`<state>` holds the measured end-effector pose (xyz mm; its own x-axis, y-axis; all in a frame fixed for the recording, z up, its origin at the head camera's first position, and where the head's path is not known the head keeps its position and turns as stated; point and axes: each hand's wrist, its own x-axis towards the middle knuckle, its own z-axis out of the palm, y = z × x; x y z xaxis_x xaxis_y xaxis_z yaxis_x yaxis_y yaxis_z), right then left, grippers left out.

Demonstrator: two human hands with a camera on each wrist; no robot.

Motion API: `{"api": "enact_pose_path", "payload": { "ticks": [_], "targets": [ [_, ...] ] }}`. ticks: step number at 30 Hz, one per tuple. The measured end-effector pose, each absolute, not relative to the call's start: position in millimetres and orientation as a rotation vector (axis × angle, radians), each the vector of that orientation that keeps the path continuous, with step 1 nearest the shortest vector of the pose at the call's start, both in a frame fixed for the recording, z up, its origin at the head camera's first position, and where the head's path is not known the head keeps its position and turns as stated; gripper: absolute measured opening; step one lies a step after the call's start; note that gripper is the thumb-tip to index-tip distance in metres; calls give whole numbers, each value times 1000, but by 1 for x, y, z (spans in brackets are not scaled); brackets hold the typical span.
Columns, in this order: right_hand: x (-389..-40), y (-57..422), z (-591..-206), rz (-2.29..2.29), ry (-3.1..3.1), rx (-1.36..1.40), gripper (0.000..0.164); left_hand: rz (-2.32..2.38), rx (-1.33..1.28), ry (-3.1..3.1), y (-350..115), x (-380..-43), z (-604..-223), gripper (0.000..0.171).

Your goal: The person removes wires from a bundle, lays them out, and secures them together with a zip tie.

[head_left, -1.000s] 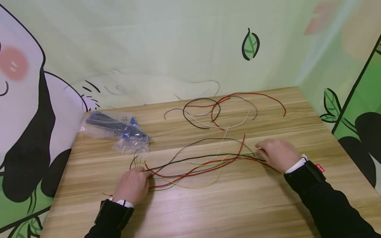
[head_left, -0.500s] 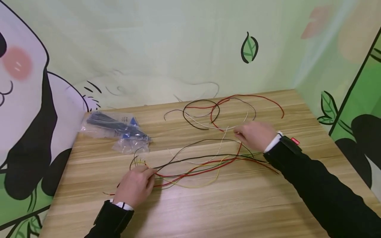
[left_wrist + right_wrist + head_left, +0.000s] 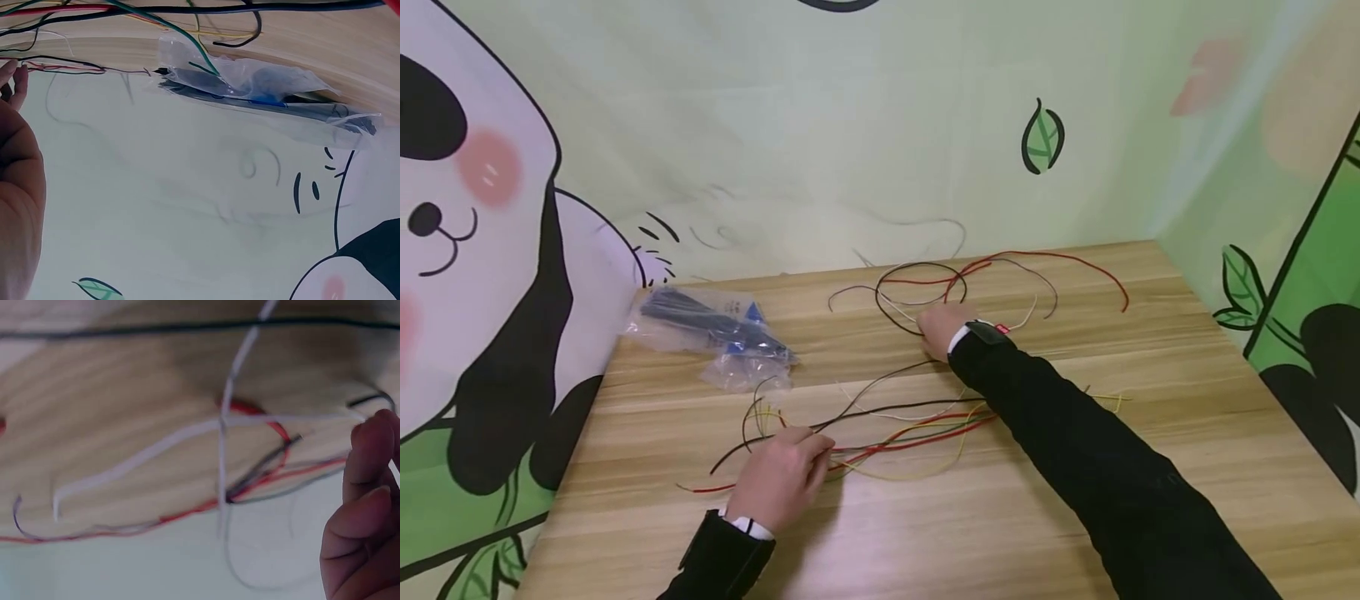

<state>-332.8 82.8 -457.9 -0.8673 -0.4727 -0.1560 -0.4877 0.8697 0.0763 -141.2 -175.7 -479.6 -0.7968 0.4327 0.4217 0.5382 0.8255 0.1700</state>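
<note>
A group of black, red, green, yellow and white wires [image 3: 887, 408] lies across the table's middle. My left hand [image 3: 780, 477] is over its left end, fingers loosely bent. No wire shows between the fingers at the edge of the left wrist view. My right hand [image 3: 943, 327] reaches to a second group of wires [image 3: 1037, 252] at the back. In the right wrist view a white wire [image 3: 144, 453] runs up to its bent fingertips [image 3: 375, 425], with a black wire end [image 3: 369, 398] close by. Whether they pinch the white wire is hidden. My forearm covers part of the front group.
A clear plastic bag [image 3: 715, 329] of dark thin strips, perhaps cable ties, lies at the back left of the wooden table [image 3: 925, 533]. A printed cloth [image 3: 812, 125] hangs along the table's back and right side.
My right hand has moved left and back, from the right end of the front wires to the back wires. My left hand has shifted slightly, with its fingers still over the front wires.
</note>
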Motion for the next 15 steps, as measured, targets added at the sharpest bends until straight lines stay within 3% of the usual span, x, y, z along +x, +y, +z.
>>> {"api": "enact_pose_path", "payload": {
  "ticks": [5, 15],
  "targets": [
    [-342, 77, -472, 168, 2913, -695, 18, -424, -719, -2648, -175, -140, -481, 10],
    [-349, 76, -479, 121, 2891, -695, 8, -451, -726, -2672, -175, -137, -484, 9]
  ]
}}
